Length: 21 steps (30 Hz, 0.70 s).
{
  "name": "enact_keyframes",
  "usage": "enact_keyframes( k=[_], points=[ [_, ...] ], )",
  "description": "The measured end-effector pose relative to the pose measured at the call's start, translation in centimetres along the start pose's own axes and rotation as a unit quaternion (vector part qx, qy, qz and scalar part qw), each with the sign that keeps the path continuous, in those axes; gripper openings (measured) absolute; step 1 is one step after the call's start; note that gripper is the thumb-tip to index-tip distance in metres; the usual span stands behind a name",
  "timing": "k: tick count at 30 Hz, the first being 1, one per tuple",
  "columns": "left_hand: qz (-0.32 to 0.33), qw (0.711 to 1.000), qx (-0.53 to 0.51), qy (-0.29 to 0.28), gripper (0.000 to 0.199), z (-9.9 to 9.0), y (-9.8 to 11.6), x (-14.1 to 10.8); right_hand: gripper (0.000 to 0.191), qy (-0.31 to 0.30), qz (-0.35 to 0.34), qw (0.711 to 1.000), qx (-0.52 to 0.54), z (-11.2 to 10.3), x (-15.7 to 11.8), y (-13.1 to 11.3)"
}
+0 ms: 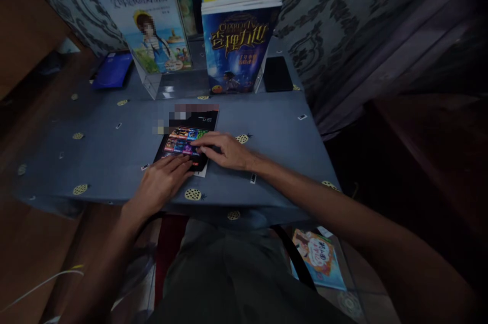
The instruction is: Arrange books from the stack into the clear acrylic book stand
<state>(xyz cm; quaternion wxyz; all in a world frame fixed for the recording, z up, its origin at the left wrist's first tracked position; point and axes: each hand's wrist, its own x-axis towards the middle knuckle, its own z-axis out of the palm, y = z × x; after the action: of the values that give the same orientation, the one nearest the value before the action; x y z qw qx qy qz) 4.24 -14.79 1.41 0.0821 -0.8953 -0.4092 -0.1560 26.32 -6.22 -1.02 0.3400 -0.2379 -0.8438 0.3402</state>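
Observation:
A dark book (pixel 181 133) with rows of small coloured pictures lies flat on the cloth-covered table (pixel 259 120), tilted a little. My left hand (pixel 163 180) rests on its lower left part, fingers stretched out and lying flat. From the right, my right hand (pixel 224 151) reaches over the book's right edge. Its fingertips touch the cover near the lower pictures, with the thumb and forefinger apart and nothing between them. A white page edge shows under the book's bottom right corner.
Clear stands at the back hold a light blue book (pixel 160 24) and a dark blue book (pixel 236 49). A blue packet (pixel 113 70) lies at back left, a black phone-like slab (pixel 278 75) at back right. Below the table's front edge is a colourful book (pixel 318 260).

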Motion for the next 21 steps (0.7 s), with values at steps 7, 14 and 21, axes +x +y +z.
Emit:
enact_keyframes(
  k=[7, 14, 21],
  points=[
    [0.011, 1.000, -0.005, 0.005, 0.026, -0.2, -0.1, 0.3, 0.028, -0.010, 0.041, 0.995, 0.094, -0.2, -0.1, -1.0],
    [0.013, 1.000, 0.014, -0.003, 0.026, -0.3, 0.4, 0.1, 0.026, -0.014, 0.042, 0.987, 0.155, 0.1, -0.4, -1.3],
    [-0.008, 0.999, -0.018, -0.028, 0.028, -0.8, 0.0, -0.3, 0.023, -0.079, -0.048, 0.993, 0.067, 0.6, -0.4, -1.5]
  ],
)
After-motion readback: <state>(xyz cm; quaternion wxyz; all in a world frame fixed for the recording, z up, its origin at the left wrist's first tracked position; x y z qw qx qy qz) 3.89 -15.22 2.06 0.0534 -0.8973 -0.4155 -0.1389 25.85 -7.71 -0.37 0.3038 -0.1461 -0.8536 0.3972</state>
